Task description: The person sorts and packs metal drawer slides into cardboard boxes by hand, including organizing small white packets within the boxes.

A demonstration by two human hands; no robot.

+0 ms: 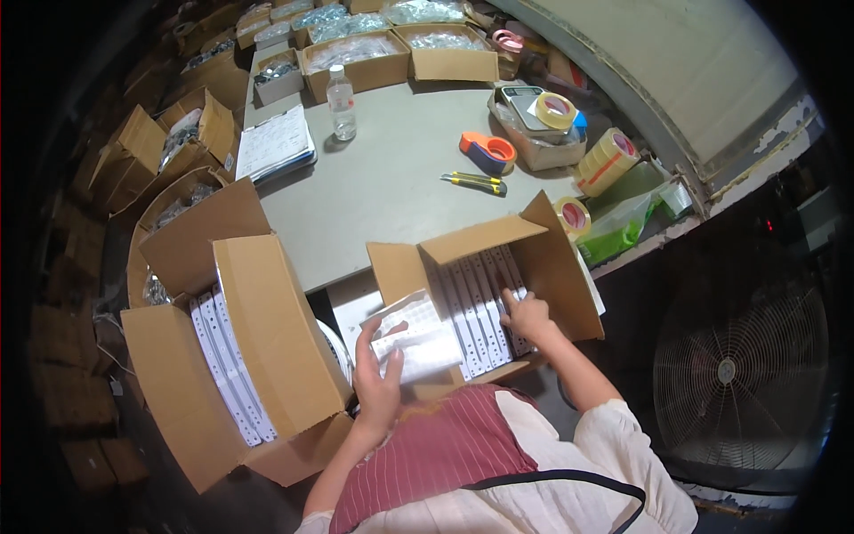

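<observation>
My left hand (pixel 378 378) grips a flat white pack (pixel 418 343) by its left edge. Faint rows of round shapes show on the pack, which is tilted over the left side of an open cardboard box (pixel 556 254). Inside that box a row of slim white packs (pixel 476 311) stands on edge, their narrow sides marked with dark dots. My right hand (pixel 527 316) reaches over the right end of the row, its index finger stretched out against the packs and the other fingers partly curled. Nothing shows in its grasp.
A second open carton (pixel 285 329) on the left holds similar packs (pixel 227 365). On the grey table (pixel 382 178) are a bottle (pixel 340 105), clipboard papers (pixel 276 142), a yellow cutter (pixel 474 183), an orange tape dispenser (pixel 487 151) and tape rolls (pixel 609 160). A large fan (pixel 728 369) stands right.
</observation>
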